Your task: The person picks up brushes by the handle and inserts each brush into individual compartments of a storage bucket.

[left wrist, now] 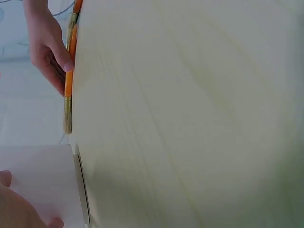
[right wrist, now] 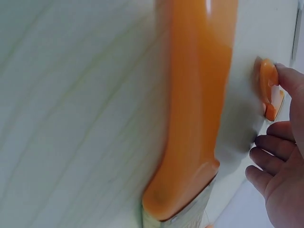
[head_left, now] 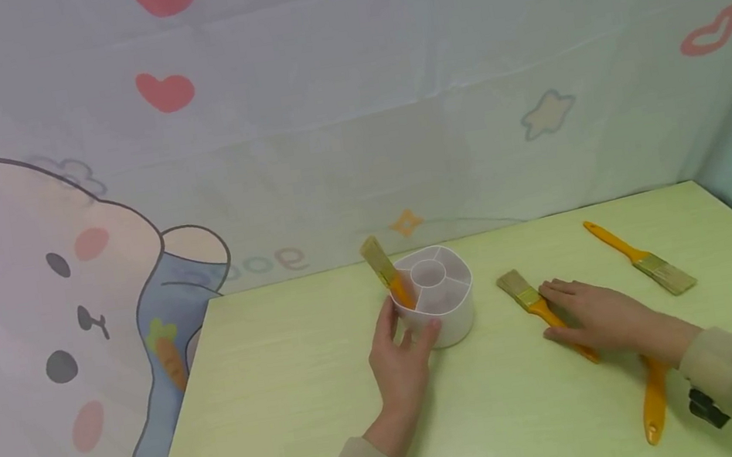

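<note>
My left hand (head_left: 400,370) grips a round white divided organizer (head_left: 453,325), its thumb at the front and its fingers at the left side. One paintbrush (head_left: 381,261) leans in a left compartment of it, bristles up. My right hand (head_left: 599,314) is over a second paintbrush (head_left: 522,291) with an orange handle, lying on the table with its bristles toward the organizer. In the right wrist view the thumb touches that handle (right wrist: 269,78), while the other fingers stay loosely extended and apart from it.
Another paintbrush (head_left: 663,272) lies at the table's far right. Below my right forearm lies one more orange-handled brush (head_left: 653,403), partly hidden; its handle (right wrist: 194,95) looms close in the right wrist view. A printed cloth (head_left: 321,110) hangs behind the pale table (head_left: 276,389).
</note>
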Motion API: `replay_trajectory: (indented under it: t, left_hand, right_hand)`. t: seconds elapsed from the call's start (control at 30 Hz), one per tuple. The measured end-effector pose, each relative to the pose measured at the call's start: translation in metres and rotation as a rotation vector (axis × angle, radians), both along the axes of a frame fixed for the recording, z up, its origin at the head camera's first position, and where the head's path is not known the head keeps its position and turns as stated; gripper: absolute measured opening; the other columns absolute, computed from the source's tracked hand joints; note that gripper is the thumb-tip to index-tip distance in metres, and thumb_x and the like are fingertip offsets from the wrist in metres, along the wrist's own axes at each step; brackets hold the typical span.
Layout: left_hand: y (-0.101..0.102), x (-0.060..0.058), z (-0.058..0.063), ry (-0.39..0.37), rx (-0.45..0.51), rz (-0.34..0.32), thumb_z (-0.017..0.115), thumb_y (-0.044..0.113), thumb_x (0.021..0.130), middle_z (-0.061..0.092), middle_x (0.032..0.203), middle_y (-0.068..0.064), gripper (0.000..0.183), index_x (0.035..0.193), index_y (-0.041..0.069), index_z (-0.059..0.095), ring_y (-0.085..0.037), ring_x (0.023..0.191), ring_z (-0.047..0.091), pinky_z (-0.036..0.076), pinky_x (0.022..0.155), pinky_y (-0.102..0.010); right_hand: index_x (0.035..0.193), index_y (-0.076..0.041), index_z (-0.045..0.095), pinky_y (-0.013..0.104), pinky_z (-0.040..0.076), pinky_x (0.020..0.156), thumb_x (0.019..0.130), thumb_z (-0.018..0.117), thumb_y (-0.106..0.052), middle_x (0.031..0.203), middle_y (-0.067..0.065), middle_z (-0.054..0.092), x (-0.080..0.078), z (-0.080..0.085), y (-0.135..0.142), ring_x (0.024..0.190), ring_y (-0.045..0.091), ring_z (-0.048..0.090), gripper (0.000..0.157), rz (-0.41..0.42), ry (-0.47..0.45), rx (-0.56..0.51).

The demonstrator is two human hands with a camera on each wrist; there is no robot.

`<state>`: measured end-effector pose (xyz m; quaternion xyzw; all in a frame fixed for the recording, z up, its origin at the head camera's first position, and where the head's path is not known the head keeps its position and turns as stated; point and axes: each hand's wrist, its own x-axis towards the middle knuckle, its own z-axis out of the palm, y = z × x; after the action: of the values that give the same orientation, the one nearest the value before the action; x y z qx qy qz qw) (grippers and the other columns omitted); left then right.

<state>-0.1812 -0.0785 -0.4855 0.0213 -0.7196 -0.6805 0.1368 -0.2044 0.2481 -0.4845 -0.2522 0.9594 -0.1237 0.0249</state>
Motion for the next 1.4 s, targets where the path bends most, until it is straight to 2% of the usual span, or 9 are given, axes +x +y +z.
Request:
replay_trajectory:
  t: [0.2, 0.43, 0.63, 0.83, 1.0, 1.4]
  left_hand:
    - [0.0, 0.0, 0.001, 0.014, -0.007, 0.005, 0.089, 0.01, 0.087, 0.054, 0.158, -0.017, 0.078, 0.156, 0.001, 0.052, -0.038, 0.146, 0.052, 0.053, 0.112, -0.051]
    - [0.0, 0.002, 0.002, 0.014, -0.008, 0.007, 0.089, 0.01, 0.088, 0.055, 0.157, -0.02, 0.077, 0.155, -0.001, 0.052, -0.041, 0.145, 0.052, 0.052, 0.112, -0.053]
    - [0.0, 0.001, 0.002, 0.009, -0.008, 0.007, 0.088, 0.011, 0.089, 0.055, 0.157, -0.019, 0.077, 0.155, 0.0, 0.052, -0.04, 0.146, 0.052, 0.052, 0.112, -0.053]
    - [-0.001, 0.001, 0.001, 0.009, -0.012, 0.001, 0.088, 0.011, 0.088, 0.055, 0.157, -0.018, 0.077, 0.156, 0.002, 0.052, -0.039, 0.146, 0.052, 0.053, 0.112, -0.052]
    - [-0.001, 0.001, 0.001, 0.006, -0.01, -0.001, 0.089, 0.011, 0.088, 0.055, 0.158, -0.016, 0.079, 0.157, 0.003, 0.051, -0.037, 0.146, 0.052, 0.053, 0.112, -0.049]
    - [-0.001, 0.001, 0.002, 0.005, -0.017, -0.001, 0.089, 0.012, 0.089, 0.056, 0.156, -0.018, 0.077, 0.156, 0.002, 0.052, -0.039, 0.145, 0.053, 0.053, 0.111, -0.052]
  right_hand:
    - [0.15, 0.008, 0.054, 0.064, 0.049, 0.113, 0.103, 0.072, -0.039, 0.154, 0.031, 0.053, -0.001, 0.002, 0.002, 0.141, 0.05, 0.053, 0.069, 0.019, 0.02, -0.003]
    - [0.145, 0.007, 0.061, 0.062, 0.054, 0.106, 0.101, 0.076, -0.031, 0.147, 0.03, 0.06, -0.004, 0.001, 0.006, 0.132, 0.048, 0.061, 0.059, 0.057, 0.061, -0.023]
    - [0.138, 0.005, 0.068, 0.06, 0.058, 0.102, 0.099, 0.078, -0.02, 0.138, 0.025, 0.069, -0.01, -0.002, 0.009, 0.124, 0.044, 0.068, 0.047, 0.092, 0.119, -0.041]
    - [0.127, 0.0, 0.076, 0.054, 0.064, 0.091, 0.094, 0.081, -0.009, 0.123, 0.019, 0.077, -0.013, -0.002, 0.011, 0.11, 0.038, 0.076, 0.034, 0.136, 0.207, -0.056]
    - [0.118, -0.004, 0.079, 0.05, 0.066, 0.085, 0.09, 0.084, -0.006, 0.114, 0.014, 0.08, -0.016, -0.002, 0.011, 0.101, 0.034, 0.078, 0.028, 0.15, 0.258, -0.036]
    - [0.113, -0.005, 0.082, 0.047, 0.066, 0.082, 0.088, 0.085, -0.006, 0.105, 0.007, 0.082, -0.016, -0.002, 0.009, 0.095, 0.029, 0.078, 0.025, 0.148, 0.295, 0.022]
